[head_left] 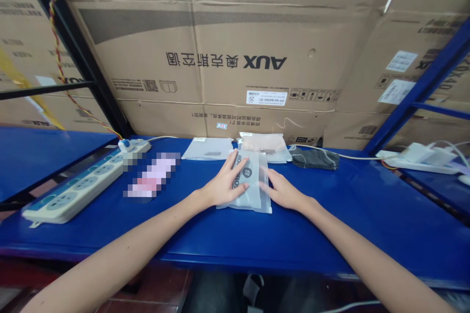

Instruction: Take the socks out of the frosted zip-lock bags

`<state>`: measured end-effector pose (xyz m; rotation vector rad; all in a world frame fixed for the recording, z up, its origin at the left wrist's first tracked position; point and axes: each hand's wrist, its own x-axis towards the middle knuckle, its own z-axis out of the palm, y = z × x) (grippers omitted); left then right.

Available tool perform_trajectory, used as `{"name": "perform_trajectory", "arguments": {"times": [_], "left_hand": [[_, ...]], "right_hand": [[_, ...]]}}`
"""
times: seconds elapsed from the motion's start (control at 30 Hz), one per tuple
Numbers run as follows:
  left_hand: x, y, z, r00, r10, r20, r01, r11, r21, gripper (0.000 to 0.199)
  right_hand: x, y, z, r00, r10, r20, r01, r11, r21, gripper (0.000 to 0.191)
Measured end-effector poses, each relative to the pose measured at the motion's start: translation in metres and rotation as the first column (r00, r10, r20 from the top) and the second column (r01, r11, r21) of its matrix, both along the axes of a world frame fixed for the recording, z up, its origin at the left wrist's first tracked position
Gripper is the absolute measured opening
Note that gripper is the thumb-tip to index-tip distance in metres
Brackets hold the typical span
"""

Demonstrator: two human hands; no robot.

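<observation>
A frosted plastic zip bag [253, 195] with dark printing and a round logo lies on the blue shelf in front of me. My left hand [226, 183] rests on its left part, fingers spread and flat. At the bag's right edge is my right hand [281, 188], its fingers apart and touching the plastic. Whatever the bag contains is hard to make out. Just behind it, another clear bag [266, 143] holds something pale pinkish. A flat white packet [208, 148] lies to the left of that, and a folded dark grey cloth item [316, 159] to the right.
On the left a long white power strip [84, 181] runs along the blue shelf [154, 234], beside a blurred-out pinkish item [152, 176]. A second white strip with plugs [418, 158] sits at the right. Large cardboard [227, 29] stands behind, between metal posts.
</observation>
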<state>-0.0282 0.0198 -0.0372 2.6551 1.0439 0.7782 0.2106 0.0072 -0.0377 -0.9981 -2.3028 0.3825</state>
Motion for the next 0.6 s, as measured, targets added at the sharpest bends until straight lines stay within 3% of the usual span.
{"name": "perform_trajectory", "arguments": {"times": [0.2,0.43,0.5,0.6], "left_hand": [[0.007,-0.011,-0.001,0.998,-0.059,0.033,0.057,0.997,0.048,0.073],[0.009,-0.015,0.007,0.981,-0.183,0.056,0.172,0.972,0.161,0.063],[0.009,-0.014,0.01,0.982,-0.166,0.09,0.149,0.974,0.17,0.057],[0.006,-0.007,0.012,0.986,-0.034,0.163,0.007,0.987,0.163,0.05]], "right_hand": [[-0.006,-0.004,0.007,0.988,-0.025,-0.154,0.013,0.997,-0.078,0.057],[-0.007,-0.003,0.002,0.925,-0.064,-0.374,-0.021,0.976,-0.217,0.056],[-0.007,-0.002,0.001,0.905,-0.071,-0.419,-0.027,0.974,-0.225,0.055],[-0.008,-0.003,0.004,0.893,-0.104,-0.437,0.013,0.978,-0.206,0.054]]}}
